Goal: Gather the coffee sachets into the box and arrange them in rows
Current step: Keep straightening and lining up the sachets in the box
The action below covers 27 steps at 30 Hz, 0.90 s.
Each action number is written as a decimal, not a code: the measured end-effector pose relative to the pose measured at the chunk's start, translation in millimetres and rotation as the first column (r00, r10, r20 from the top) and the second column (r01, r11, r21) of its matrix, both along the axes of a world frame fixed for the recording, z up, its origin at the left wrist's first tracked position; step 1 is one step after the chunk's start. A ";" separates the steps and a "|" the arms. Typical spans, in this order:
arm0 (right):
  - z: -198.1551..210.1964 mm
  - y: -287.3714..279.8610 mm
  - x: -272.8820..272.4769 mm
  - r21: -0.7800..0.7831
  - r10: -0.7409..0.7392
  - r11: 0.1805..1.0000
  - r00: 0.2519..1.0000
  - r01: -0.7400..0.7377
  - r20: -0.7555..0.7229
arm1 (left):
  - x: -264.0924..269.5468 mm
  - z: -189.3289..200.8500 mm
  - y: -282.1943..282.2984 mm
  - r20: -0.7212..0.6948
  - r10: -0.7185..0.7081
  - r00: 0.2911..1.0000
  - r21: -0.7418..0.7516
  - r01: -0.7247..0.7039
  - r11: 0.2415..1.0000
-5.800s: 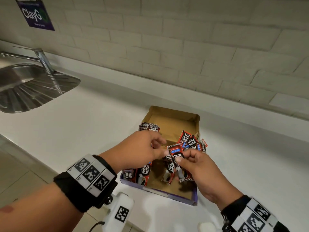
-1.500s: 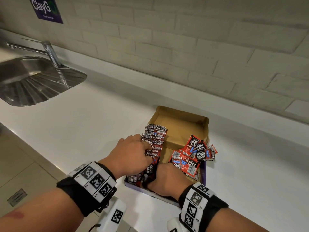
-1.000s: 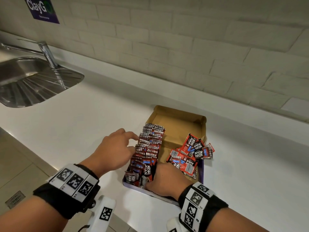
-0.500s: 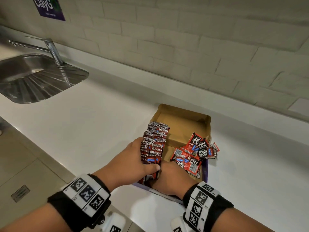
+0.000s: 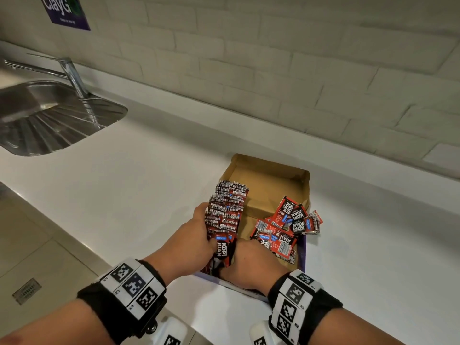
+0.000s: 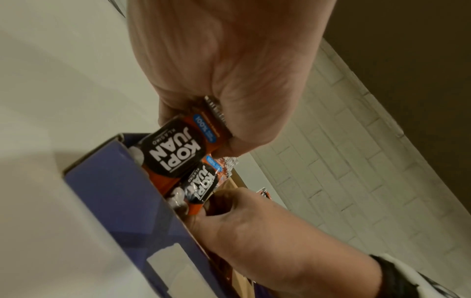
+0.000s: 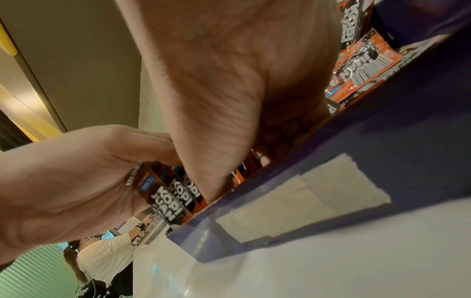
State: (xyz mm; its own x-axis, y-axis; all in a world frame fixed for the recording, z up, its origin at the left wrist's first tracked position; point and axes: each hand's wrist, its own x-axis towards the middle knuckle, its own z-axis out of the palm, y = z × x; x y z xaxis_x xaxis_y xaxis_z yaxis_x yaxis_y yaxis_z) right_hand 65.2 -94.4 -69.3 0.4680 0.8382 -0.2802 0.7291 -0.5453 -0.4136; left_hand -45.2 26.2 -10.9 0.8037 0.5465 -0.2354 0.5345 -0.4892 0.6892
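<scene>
A shallow cardboard box (image 5: 270,186) with purple outer walls (image 6: 114,193) sits on the white counter. A row of red-and-black coffee sachets (image 5: 227,207) stands on edge along its left side. Loose sachets (image 5: 286,227) lie piled at its right wall, some over the rim. My left hand (image 5: 211,235) grips the near end of the row, fingers curled over the top of the front sachet (image 6: 175,149). My right hand (image 5: 236,255) reaches down inside the near wall beside it. Its thumb (image 7: 201,181) lies against the front sachets (image 7: 163,193); its fingertips are hidden.
A steel sink (image 5: 49,115) with a tap (image 5: 72,75) is set in the counter at the far left. A tiled wall runs behind the box. The counter's front edge passes just under my wrists. Another person (image 7: 102,256) works far off in the right wrist view.
A second ago my left hand was open beside the row. It has since closed on the row's near end. My right hand has stayed low in the box's near corner.
</scene>
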 end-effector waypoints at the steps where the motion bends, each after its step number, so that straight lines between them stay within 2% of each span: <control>1: -1.1 1.0 -0.1 -0.001 -0.007 1.000 1.000 0.007 -0.007 | -0.2 0.9 1.0 -0.005 0.003 1.000 -0.013 -0.003 1.000; 9: -6.2 6.1 0.0 -0.018 -0.082 0.997 0.995 0.081 -0.049 | -2.8 8.2 5.1 -0.008 0.033 0.999 -0.056 -0.034 0.998; 19: 26.3 -4.9 -3.2 0.067 0.025 0.998 0.992 -0.017 -0.123 | -6.5 2.7 7.2 0.005 -0.005 1.000 -0.110 0.005 0.994; 24: 33.1 -9.5 -5.0 0.065 -0.022 0.997 0.988 0.032 -0.155 | -11.8 5.4 16.4 0.053 0.148 0.988 -0.211 -0.134 0.968; 27: 33.8 -10.0 -6.4 0.058 -0.018 0.998 0.987 0.028 -0.160 | -11.7 9.2 19.7 0.073 0.168 0.983 -0.207 -0.150 0.967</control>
